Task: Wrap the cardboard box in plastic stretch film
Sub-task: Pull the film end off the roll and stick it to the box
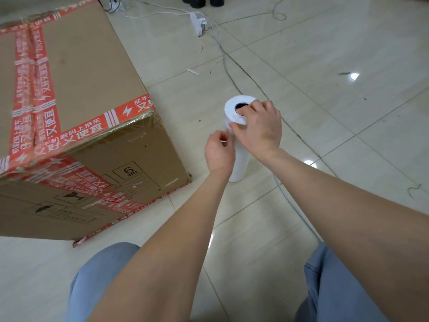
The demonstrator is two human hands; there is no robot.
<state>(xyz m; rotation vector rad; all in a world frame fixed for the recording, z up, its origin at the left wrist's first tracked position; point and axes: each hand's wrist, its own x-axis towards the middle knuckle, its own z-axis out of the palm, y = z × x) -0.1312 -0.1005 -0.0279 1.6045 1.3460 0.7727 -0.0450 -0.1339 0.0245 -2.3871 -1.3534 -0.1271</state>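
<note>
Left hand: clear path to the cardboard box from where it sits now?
Probably yes. The left hand pinches at the side of the film roll; only floor lies between it and the cardboard box. It would have to let go first.

There is one cardboard box (88,73) at the left of the frame and one roll of stretch film (240,163) in the middle. Two hands are seen, the left hand (218,152) and the right hand (260,129). One white power strip (198,23) lies at the top. Two knees in jeans, left knee (99,275) and right knee (329,287), are at the bottom. The cables (226,66) on the floor are several, and I cannot count them exactly.
</note>
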